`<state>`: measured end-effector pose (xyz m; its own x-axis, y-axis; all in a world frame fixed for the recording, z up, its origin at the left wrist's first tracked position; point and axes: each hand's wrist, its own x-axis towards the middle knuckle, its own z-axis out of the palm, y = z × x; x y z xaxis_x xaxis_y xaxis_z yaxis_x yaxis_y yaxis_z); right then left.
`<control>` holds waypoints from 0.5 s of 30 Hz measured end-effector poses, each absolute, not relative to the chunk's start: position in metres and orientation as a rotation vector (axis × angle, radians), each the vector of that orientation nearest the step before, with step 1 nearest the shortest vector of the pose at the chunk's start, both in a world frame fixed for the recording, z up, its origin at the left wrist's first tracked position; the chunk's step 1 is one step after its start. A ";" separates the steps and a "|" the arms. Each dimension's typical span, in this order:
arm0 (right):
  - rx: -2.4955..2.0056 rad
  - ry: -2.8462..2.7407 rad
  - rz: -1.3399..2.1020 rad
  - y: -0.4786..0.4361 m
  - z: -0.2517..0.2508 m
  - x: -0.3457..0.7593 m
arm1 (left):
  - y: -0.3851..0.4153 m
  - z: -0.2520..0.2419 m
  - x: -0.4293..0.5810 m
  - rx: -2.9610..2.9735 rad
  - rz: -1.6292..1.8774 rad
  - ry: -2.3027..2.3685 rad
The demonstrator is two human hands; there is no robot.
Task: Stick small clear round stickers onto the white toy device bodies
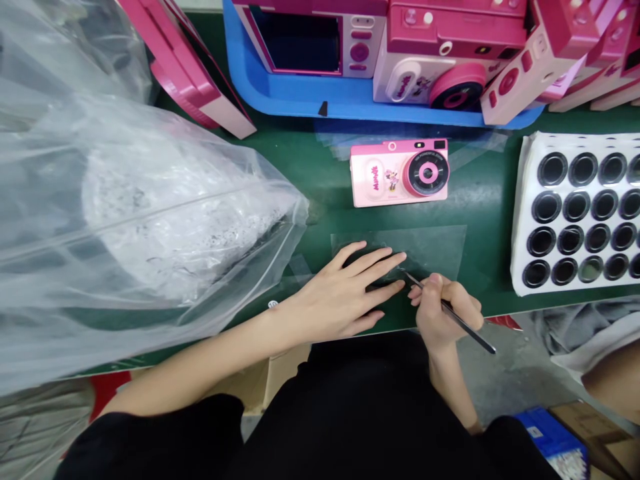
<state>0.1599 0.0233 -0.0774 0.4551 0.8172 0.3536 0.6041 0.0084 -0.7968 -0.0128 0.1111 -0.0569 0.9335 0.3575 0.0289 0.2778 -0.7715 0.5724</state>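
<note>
My left hand [345, 290] lies flat with fingers spread on a clear plastic sheet [435, 247] on the green table [320, 173], near its front edge. My right hand [443, 310] is closed in a pinch around thin dark tweezers [453, 313], whose tip touches the sheet just beside my left fingertips. A pink toy camera [399, 173] with a cartoon print stands upright on the table a little beyond the sheet, lens facing me.
A large clear plastic bag [125, 200] fills the left side. A blue tray [310, 97] with several pink cameras sits at the back. A white tray [523, 220] of black lens rings is at the right. Another person's arm [610, 380] shows at the lower right.
</note>
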 end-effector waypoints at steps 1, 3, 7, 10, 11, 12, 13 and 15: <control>-1.688 -1.237 0.264 0.024 -0.077 0.160 | 0.111 -0.057 -0.013 2.503 0.185 0.439; -1.674 -1.254 0.279 0.024 -0.077 0.160 | 0.112 -0.058 -0.013 2.507 0.185 0.425; -1.668 -1.285 0.290 0.023 -0.076 0.161 | 0.112 -0.058 -0.013 2.505 0.177 0.445; -1.682 -1.279 0.276 0.023 -0.076 0.161 | 0.111 -0.057 -0.013 2.507 0.182 0.435; -1.681 -1.286 0.280 0.023 -0.076 0.161 | 0.111 -0.057 -0.013 2.507 0.181 0.437; -1.676 -1.297 0.290 0.023 -0.075 0.161 | 0.111 -0.057 -0.013 2.506 0.180 0.441; -1.668 -1.306 0.303 0.023 -0.075 0.161 | 0.111 -0.056 -0.013 2.503 0.179 0.448; -1.658 -1.307 0.323 0.023 -0.076 0.161 | 0.111 -0.056 -0.013 2.498 0.178 0.453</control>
